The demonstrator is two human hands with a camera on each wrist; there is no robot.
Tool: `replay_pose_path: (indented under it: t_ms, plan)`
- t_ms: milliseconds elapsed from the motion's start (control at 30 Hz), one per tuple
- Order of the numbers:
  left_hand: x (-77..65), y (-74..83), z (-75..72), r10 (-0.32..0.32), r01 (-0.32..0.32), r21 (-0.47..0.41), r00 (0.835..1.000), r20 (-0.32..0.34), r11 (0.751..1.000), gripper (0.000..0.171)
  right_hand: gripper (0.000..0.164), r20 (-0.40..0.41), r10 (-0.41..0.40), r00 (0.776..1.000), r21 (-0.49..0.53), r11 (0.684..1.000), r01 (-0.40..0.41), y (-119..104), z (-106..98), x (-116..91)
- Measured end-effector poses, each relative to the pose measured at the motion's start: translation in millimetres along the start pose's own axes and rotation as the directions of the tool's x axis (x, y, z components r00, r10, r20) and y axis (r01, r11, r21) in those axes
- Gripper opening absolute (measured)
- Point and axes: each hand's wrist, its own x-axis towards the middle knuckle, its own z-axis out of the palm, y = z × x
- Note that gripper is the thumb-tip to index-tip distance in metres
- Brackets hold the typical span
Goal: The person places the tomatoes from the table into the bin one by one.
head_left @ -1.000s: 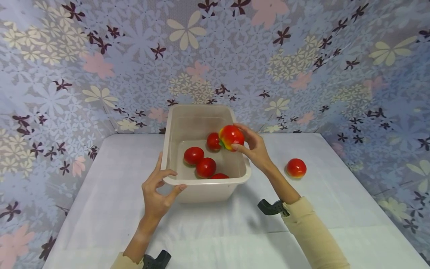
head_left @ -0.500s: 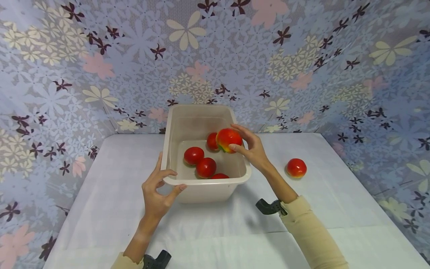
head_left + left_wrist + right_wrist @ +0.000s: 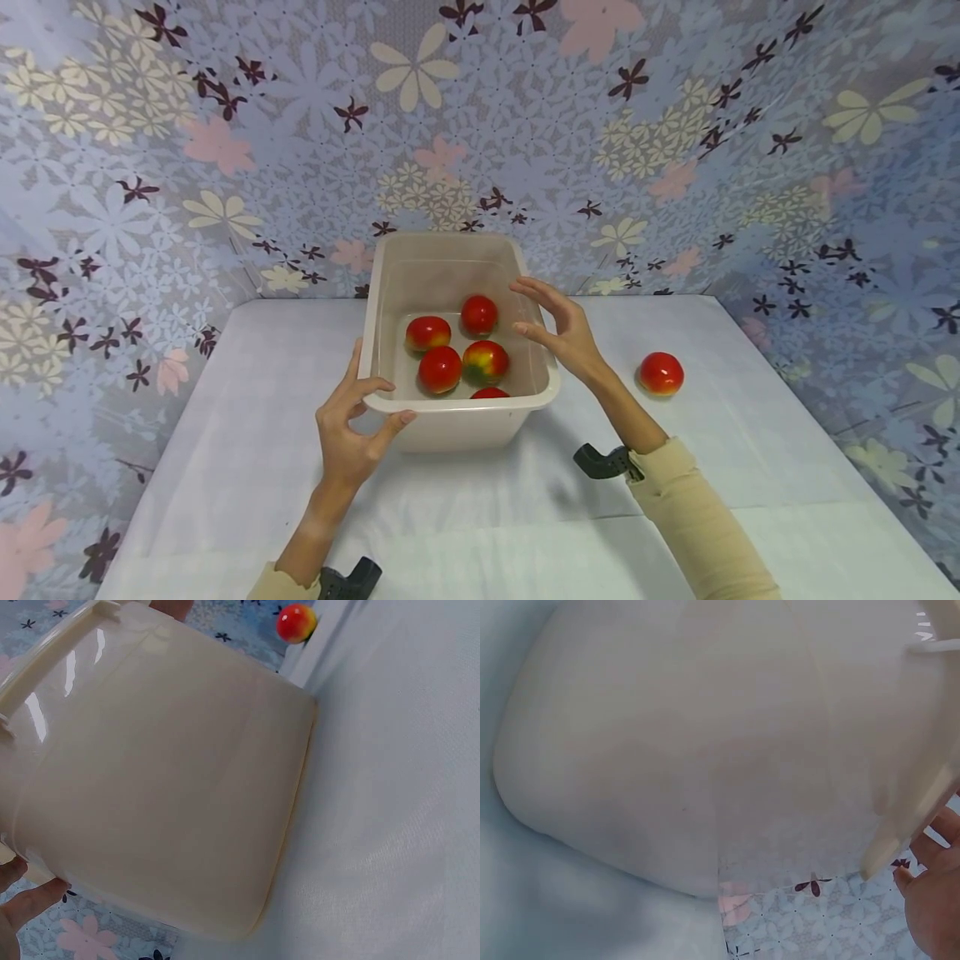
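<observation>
A cream plastic bin (image 3: 457, 429) stands on the white-covered table with several glossy red fruits inside, tomato-like and yellow-tinged. One fruit (image 3: 486, 362) shows a green patch and lies on the right of the group; another (image 3: 489, 392) is partly hidden by the front rim. At the bin's front left corner my left hand (image 3: 352, 429) grips the rim, fingertips over the edge and thumb on the front. Over the right rim my right hand (image 3: 562, 329) hovers with spread fingers, holding nothing. One more red fruit (image 3: 661, 374) sits on the table, right of the bin.
A white cloth (image 3: 600, 542) covers the table. Floral fabric (image 3: 480, 125) hangs behind and at both sides. In the left wrist view, the bin's outer wall (image 3: 165, 772) fills much of the picture, with the loose fruit (image 3: 295, 623) beyond.
My right hand has let go of the red-and-yellow fruit, which dropped into the bin. Two of the fruits there shifted left. My left hand stayed on the rim.
</observation>
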Motion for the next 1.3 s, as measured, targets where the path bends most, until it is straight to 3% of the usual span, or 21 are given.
replay_pose_path:
  t_ms: [400,900,1300]
  plan:
    - [-0.6,-0.6,1.0,0.004,-0.004,0.002,1.0,-0.001,1.0,0.04,0.059,-0.019,-0.024,1.0,0.022,0.999,0.024,4,-12,-10]
    - [-0.9,-1.2,1.1,0.004,-0.004,-0.007,1.0,-0.011,1.0,0.043,0.056,-0.1,0.015,0.995,0.07,0.998,-0.008,11,-53,-39]
    - [-1.7,3.2,1.2,-0.008,0.009,0.011,1.0,-0.01,1.0,0.042,0.056,-0.174,-0.018,0.985,0.11,0.993,0.037,19,-77,-58]
